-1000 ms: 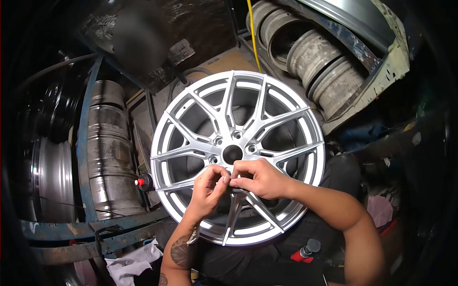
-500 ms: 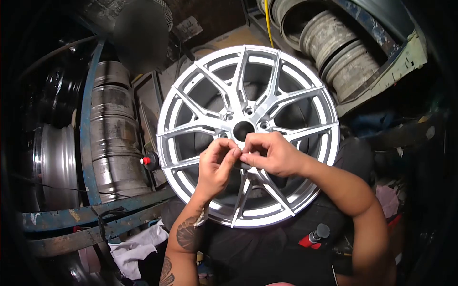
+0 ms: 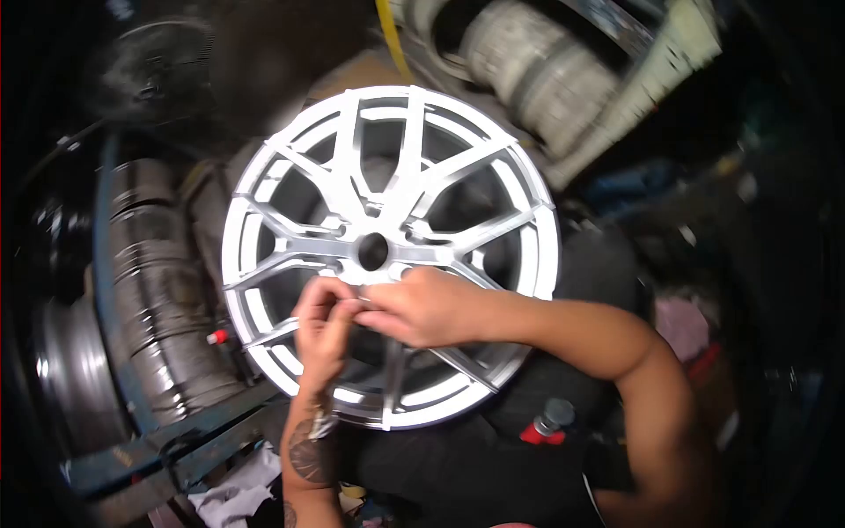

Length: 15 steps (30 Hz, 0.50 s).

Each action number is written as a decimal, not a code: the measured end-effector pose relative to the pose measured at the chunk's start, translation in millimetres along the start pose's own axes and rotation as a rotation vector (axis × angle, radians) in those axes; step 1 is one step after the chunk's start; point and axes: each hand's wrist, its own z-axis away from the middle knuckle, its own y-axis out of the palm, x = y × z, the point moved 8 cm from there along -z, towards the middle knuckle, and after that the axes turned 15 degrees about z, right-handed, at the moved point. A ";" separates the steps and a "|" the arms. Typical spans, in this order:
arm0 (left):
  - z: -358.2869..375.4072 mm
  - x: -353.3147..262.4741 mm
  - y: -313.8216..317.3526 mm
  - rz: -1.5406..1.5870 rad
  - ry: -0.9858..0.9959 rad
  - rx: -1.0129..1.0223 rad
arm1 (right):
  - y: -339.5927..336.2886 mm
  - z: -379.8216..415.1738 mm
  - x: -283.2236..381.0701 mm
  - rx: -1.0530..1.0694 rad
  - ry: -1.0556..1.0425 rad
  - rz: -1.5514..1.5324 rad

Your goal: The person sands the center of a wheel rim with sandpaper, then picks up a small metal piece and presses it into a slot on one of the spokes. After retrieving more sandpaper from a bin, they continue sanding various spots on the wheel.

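Observation:
A silver multi-spoke car wheel rim [image 3: 493, 233] fills the middle of the view, its face turned up toward me. Over its lower centre, just below the hub hole, my two hands meet at the fingertips. My left hand [image 3: 324, 330] is closed, thumb and forefinger pinched together. My right hand [image 3: 422, 308] is closed too, its fingers pressed against the left fingertips. Whatever lies between them is too small and blurred to make out.
Dull metal rims [image 3: 163, 290] are stacked along a blue rack [image 3: 114, 475] at left. More used rims [image 3: 537, 75] lie at upper right. A small red-and-grey bottle [image 3: 550, 422] sits on the dark cloth below. A white rag [image 3: 238, 488] hangs at lower left.
The view has shifted, so the rim and both hands now appear further left. My hands stay pinched together, with the right hand turned flatter. The picture is blurrier.

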 end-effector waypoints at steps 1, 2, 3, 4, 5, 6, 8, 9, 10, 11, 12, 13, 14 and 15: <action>1.8 1.5 -2.1 -0.070 0.055 -0.031 | -0.4 0.2 4.6 -0.042 -0.002 0.114; 5.1 17.5 -15.8 -0.057 0.062 -0.039 | -4.2 1.3 7.4 -0.026 0.005 0.168; 11.3 22.8 -16.6 -0.031 0.010 -0.142 | -9.8 3.9 11.6 -0.003 0.015 0.213; 12.8 29.5 -19.3 0.065 0.071 -0.085 | -8.3 7.4 16.9 0.074 0.025 0.238; 16.2 37.7 -26.5 0.163 0.021 -0.120 | -10.3 7.7 17.3 0.138 0.006 0.281; 14.1 32.4 -17.4 0.235 0.024 -0.081 | -17.1 12.4 21.0 0.104 0.002 0.302; 15.0 32.1 -11.5 0.350 -0.061 -0.070 | -20.5 21.7 29.4 0.006 -0.020 0.319; 14.4 32.2 -11.3 0.391 -0.111 -0.054 | -19.2 25.3 31.0 -0.022 -0.005 0.337; 13.0 33.8 -12.8 0.340 -0.116 -0.060 | -19.8 27.8 34.7 -0.050 0.002 0.368; 13.4 33.5 -8.9 0.309 -0.095 -0.047 | -22.1 28.9 37.8 -0.084 -0.002 0.406; 12.9 31.8 -2.9 0.280 -0.064 -0.034 | -19.9 30.0 37.3 -0.062 0.007 0.450; 12.1 29.1 2.1 0.253 -0.033 -0.022 | -17.8 30.8 33.6 -0.055 0.006 0.484; 10.7 27.9 8.2 0.256 -0.039 0.042 | -15.6 34.1 32.3 0.035 0.012 0.561; 10.1 24.7 14.3 0.241 -0.032 0.065 | -13.0 37.0 30.5 0.125 0.023 0.638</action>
